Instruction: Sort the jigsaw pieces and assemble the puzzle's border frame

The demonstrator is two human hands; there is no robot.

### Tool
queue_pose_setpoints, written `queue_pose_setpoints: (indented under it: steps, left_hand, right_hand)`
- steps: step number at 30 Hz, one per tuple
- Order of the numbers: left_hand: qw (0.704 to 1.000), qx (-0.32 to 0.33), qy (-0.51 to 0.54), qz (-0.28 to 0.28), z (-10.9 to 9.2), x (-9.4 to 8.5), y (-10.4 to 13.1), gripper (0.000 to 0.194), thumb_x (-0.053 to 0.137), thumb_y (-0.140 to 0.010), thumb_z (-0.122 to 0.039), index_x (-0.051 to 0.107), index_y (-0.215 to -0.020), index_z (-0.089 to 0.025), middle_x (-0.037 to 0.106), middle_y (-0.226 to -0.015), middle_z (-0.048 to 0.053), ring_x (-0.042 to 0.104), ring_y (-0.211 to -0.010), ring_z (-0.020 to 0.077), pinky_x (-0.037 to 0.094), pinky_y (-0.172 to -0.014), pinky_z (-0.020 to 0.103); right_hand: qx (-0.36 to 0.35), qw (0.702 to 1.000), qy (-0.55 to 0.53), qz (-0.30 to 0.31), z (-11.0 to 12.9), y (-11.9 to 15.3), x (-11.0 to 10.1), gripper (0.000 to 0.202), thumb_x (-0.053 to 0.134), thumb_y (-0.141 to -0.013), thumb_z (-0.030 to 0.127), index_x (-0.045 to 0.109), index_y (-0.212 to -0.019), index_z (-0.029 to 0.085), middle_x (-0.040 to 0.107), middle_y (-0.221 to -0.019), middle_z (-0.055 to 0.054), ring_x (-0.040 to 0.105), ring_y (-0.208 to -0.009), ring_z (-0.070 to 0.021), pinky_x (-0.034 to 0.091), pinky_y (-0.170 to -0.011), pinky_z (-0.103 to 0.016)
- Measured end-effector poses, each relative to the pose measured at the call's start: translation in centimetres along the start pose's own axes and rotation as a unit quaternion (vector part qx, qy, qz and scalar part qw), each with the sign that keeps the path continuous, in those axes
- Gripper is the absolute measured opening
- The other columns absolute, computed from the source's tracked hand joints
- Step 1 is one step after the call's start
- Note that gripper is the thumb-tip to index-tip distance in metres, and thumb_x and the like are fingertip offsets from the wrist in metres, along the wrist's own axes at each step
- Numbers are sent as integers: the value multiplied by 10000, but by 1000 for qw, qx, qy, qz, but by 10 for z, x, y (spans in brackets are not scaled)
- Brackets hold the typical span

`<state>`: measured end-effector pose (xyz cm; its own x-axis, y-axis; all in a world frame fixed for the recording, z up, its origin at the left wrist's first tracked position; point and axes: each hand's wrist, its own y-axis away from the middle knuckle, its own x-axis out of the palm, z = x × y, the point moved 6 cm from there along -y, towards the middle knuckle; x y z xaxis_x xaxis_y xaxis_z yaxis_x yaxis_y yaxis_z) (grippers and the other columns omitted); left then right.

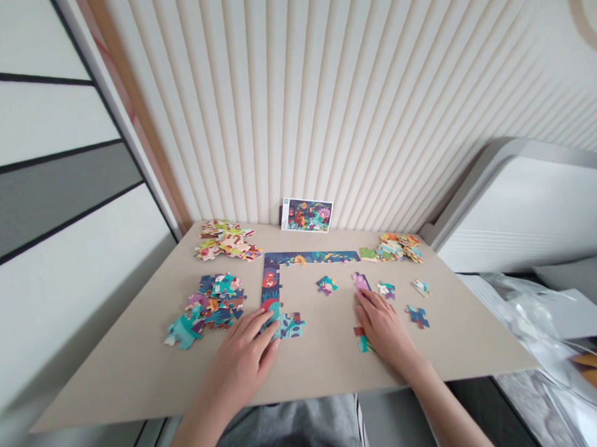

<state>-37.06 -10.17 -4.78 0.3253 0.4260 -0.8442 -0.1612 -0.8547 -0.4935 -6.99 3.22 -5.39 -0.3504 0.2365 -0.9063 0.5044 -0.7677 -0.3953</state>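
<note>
My left hand (250,349) lies flat with its fingers stretched out, the fingertips on the lower end of the joined jigsaw border (270,278). Beside those fingers is a blue leafy puzzle piece (291,325), touching the border's bottom end. My right hand (386,322) rests on the table, fingers extended, its fingertips on the lower edge of a purple puzzle piece (360,281). A red and teal piece (362,340) is partly covered by that hand. A loose teal and purple piece (326,285) lies between the hands.
On the table (316,376) are a dark pile of pieces (215,301), a yellow-red pile (227,240) and an orange-green pile (402,247). Single pieces lie right of my right hand, including a blue one (417,316). A picture card (308,215) leans against the ribbed wall (292,104).
</note>
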Motion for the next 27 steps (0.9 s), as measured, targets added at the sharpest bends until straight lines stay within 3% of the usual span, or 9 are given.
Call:
queue_pose_setpoints:
  steps: [6, 12, 18, 27]
  left_hand:
    - [1000, 3, -2, 6, 0, 1, 0, 330, 538, -1018, -279, 687, -1305, -215, 645, -1389, 123, 576, -1333, 302, 518, -1108, 516]
    - [1000, 2, -4, 6, 0, -1, -1, 325, 539, -1013, -278, 690, -1296, -223, 649, -1388, 111, 582, -1328, 301, 516, -1110, 509]
    - [1000, 3, -9, 5, 0, 1, 0, 329, 534, -1015, -289, 688, -1298, -222, 645, -1395, 118, 587, -1322, 302, 516, -1108, 512]
    - [1000, -4, -11, 1, 3, 3, 0, 309, 534, -1013, -282, 691, -1277, -247, 639, -1400, 109, 601, -1307, 300, 518, -1100, 510]
  right_hand:
    - [12, 999, -39, 10, -13, -22, 7, 438, 373, -1068, 322, 592, -1440, 253, 607, -1463, -129, 541, -1370, -320, 410, -1171, -571]
    - [39, 996, -84, 8, -41, -49, -10, 441, 339, -1059, 303, 644, -1372, 241, 684, -1355, -109, 635, -1260, -286, 495, -1103, -494]
    - [10, 995, -81, 49, -64, -53, -16, 432, 442, -992, 250, 688, -1347, 254, 681, -1378, -96, 641, -1269, -294, 495, -1117, -500]
    - [-37, 994, -82, 68, -76, -103, 16, 573, 397, -933, 141, 587, -1470, 207, 572, -1527, -75, 489, -1455, -260, 370, -1236, -485]
